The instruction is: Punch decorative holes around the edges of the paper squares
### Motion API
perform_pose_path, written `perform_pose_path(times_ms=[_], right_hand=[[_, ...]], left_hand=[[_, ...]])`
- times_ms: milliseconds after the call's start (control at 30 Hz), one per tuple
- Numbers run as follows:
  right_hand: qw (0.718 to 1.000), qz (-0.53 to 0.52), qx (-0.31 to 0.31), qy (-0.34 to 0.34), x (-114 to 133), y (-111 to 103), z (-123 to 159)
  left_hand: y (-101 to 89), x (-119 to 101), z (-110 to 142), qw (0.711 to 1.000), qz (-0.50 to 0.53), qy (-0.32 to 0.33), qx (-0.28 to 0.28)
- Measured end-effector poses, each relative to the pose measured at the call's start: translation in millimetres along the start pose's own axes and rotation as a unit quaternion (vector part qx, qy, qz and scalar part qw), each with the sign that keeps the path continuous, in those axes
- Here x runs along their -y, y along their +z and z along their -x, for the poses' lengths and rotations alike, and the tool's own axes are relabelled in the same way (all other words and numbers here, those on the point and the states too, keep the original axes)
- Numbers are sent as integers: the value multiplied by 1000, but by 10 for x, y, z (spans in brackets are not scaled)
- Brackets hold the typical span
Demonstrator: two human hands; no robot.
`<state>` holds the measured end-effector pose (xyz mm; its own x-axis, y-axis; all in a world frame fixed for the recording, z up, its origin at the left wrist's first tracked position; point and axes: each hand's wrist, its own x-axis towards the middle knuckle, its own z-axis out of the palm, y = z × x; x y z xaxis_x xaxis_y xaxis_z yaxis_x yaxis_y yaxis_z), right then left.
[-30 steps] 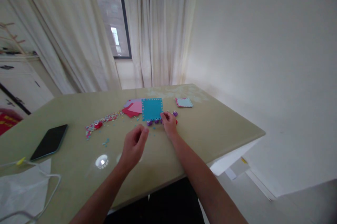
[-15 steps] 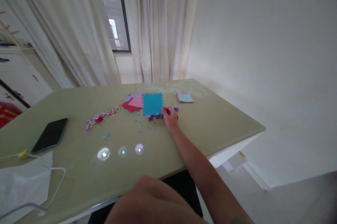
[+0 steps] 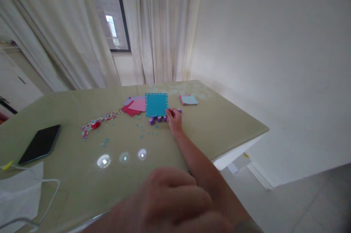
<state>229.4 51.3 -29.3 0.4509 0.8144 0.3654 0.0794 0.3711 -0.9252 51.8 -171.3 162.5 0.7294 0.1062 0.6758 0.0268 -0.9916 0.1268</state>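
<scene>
Blue dot-edged square (image 3: 156,104) is pinched by right hand (image 3: 174,119), left hand (image 3: 175,203), grip unclear

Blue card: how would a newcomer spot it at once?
On the greenish table, find the right hand. It pinches the blue card by its lower right corner. Unlike the pink sheet and red sheet beside it, it is blue with spotted edges.

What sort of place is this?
Probably a room in a home: long pale curtains by a window, a white cabinet at the left edge, and a table with a blue paper square over it.
</scene>
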Motion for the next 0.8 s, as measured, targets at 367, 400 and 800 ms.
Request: perform_pose_path(times_ms=[367, 400, 800], right_hand=[[962, 139, -224, 65, 76, -988, -1139], [958, 165, -215, 92, 67, -1109, -1267], [853, 458, -71, 241, -128, -1553, -1975]], left_hand=[[1430, 1435, 960, 949, -25, -279, 146], [1470, 1428, 1009, 947, -22, -279, 156], [1502, 1227, 905, 904, -52, -320, 281]])
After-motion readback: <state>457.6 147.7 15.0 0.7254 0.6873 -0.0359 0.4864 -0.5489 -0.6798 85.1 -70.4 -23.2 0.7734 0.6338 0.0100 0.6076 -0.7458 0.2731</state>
